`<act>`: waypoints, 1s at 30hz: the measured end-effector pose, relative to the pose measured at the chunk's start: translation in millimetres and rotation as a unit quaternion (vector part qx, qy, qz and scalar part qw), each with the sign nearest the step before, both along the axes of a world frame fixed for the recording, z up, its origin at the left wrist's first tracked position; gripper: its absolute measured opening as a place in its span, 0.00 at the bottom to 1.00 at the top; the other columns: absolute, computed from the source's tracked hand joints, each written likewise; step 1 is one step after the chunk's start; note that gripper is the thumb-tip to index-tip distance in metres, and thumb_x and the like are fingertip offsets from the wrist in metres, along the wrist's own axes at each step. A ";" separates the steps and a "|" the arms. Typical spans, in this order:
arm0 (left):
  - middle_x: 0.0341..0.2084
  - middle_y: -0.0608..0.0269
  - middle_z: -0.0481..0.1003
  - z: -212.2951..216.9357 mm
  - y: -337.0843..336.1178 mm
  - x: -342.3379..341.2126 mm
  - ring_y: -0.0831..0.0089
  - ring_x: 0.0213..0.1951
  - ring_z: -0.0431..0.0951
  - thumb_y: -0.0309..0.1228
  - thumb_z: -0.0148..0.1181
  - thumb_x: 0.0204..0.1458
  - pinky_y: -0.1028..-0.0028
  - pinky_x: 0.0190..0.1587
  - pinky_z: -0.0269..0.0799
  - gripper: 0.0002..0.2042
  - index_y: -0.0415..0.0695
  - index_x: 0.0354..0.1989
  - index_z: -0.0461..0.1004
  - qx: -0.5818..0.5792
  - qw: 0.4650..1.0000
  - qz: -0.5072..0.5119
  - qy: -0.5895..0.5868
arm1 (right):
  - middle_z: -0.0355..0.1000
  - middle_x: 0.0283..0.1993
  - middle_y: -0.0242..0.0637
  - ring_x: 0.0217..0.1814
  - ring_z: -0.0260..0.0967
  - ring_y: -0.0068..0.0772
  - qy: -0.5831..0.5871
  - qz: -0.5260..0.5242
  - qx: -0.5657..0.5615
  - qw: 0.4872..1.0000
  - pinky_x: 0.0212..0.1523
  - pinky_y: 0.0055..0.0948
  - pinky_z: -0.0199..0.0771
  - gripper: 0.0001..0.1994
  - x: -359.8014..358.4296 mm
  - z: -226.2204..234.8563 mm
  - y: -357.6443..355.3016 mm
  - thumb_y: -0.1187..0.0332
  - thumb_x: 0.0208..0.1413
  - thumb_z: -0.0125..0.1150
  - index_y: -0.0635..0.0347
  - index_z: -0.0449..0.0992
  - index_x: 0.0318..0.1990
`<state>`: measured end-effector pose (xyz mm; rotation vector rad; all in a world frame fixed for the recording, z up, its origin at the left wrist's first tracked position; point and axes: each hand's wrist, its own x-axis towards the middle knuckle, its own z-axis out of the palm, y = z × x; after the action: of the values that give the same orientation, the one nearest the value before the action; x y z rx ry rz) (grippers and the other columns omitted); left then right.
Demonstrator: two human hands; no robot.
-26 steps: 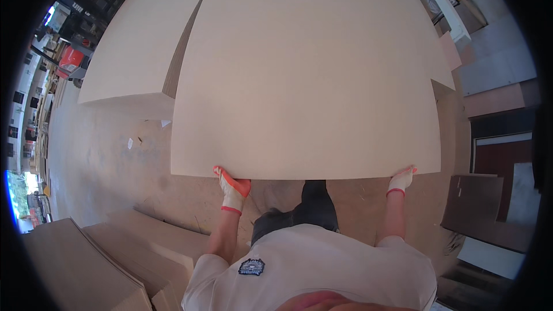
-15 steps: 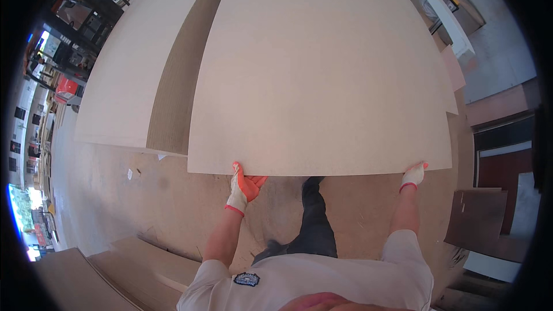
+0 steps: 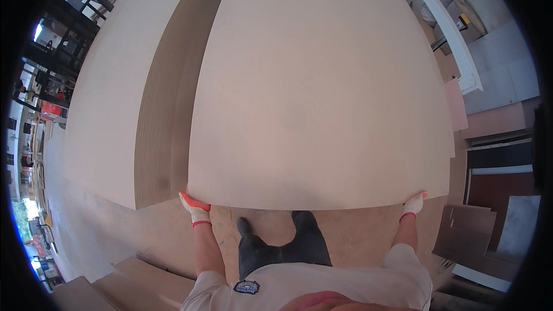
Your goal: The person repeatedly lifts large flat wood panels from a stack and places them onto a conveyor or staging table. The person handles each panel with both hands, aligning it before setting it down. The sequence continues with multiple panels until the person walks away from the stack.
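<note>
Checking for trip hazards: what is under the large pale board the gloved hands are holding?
Below the large pale board's near edge, brown floor and the person's dark shoe show. Left hand and right hand grip that edge. Everything farther under is covered.

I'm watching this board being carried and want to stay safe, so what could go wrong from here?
1. The big board is gripped only at its near corners by the left hand and right hand, so it might slip or sag.
2. It passes close beside the stack of boards and could catch on it.
</note>
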<state>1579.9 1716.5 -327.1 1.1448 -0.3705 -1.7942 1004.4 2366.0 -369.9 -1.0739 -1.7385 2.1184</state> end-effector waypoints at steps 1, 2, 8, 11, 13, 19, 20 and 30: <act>0.72 0.62 0.66 -6.4 -9.2 2.3 0.56 0.70 0.67 0.62 0.36 0.69 0.51 0.69 0.67 0.37 0.48 0.75 0.63 -0.006 0.999 0.015 -0.032 | 0.72 0.50 0.31 0.52 0.68 0.29 0.018 0.011 -0.009 1.000 0.55 0.34 0.69 0.27 3.7 0.6 0.2 0.41 0.67 0.59 0.59 0.74 0.51; 0.72 0.61 0.65 -12.3 -16.2 3.9 0.56 0.70 0.67 0.60 0.35 0.70 0.52 0.69 0.66 0.35 0.47 0.75 0.64 -0.023 0.999 0.010 -0.032 | 0.73 0.55 0.33 0.57 0.70 0.30 0.028 0.020 -0.013 0.999 0.61 0.33 0.69 0.28 9.3 -0.2 0.7 0.42 0.68 0.59 0.61 0.75 0.56; 0.73 0.58 0.64 -9.7 -49.3 7.8 0.55 0.71 0.66 0.51 0.31 0.72 0.53 0.71 0.65 0.32 0.45 0.76 0.61 -0.061 0.998 -0.032 -0.004 | 0.72 0.66 0.37 0.68 0.69 0.34 0.022 -0.027 0.032 0.999 0.71 0.35 0.67 0.32 52.9 -6.2 -5.6 0.47 0.66 0.65 0.65 0.72 0.65; 0.72 0.60 0.65 0.2 -63.6 0.2 0.57 0.69 0.68 0.50 0.36 0.72 0.54 0.69 0.67 0.30 0.45 0.75 0.62 -0.033 0.998 0.019 -0.052 | 0.65 0.73 0.36 0.73 0.63 0.33 0.005 -0.045 0.046 0.998 0.75 0.33 0.61 0.33 64.4 -3.3 -12.9 0.48 0.70 0.60 0.65 0.64 0.71; 0.69 0.61 0.69 4.8 -67.2 -10.1 0.59 0.67 0.70 0.50 0.39 0.71 0.55 0.66 0.70 0.29 0.44 0.72 0.66 -0.022 0.998 0.014 -0.064 | 0.62 0.76 0.36 0.76 0.60 0.33 0.006 -0.044 0.043 0.998 0.77 0.32 0.57 0.34 58.5 -2.3 -16.2 0.49 0.73 0.56 0.65 0.61 0.74; 0.60 0.62 0.76 12.8 -47.7 -59.2 0.60 0.59 0.76 0.48 0.44 0.71 0.58 0.59 0.75 0.23 0.44 0.61 0.75 0.003 0.998 -0.041 -0.044 | 0.64 0.74 0.38 0.75 0.62 0.34 0.039 -0.027 0.048 0.998 0.77 0.34 0.59 0.32 -14.1 -11.5 3.5 0.50 0.72 0.58 0.65 0.63 0.72; 0.60 0.62 0.76 14.2 -43.7 -69.4 0.60 0.59 0.77 0.47 0.44 0.71 0.58 0.59 0.75 0.23 0.44 0.61 0.75 0.012 0.998 -0.043 -0.047 | 0.68 0.68 0.37 0.69 0.66 0.33 0.046 0.000 0.056 0.997 0.71 0.34 0.64 0.30 -29.1 -12.6 7.6 0.50 0.71 0.58 0.64 0.66 0.69; 0.50 0.63 0.79 8.3 -42.7 -193.2 0.62 0.51 0.79 0.40 0.47 0.69 0.59 0.52 0.78 0.16 0.42 0.50 0.78 -0.023 0.991 -0.026 -0.129 | 0.70 0.36 0.26 0.37 0.68 0.21 0.039 0.010 0.136 0.990 0.38 0.28 0.72 0.17 -178.6 -10.8 -3.3 0.50 0.69 0.62 0.56 0.79 0.45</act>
<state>1386.6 1673.9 -318.9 1.3491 -0.5956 -1.6771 825.9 2362.7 -380.8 -0.8907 -1.9367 1.8365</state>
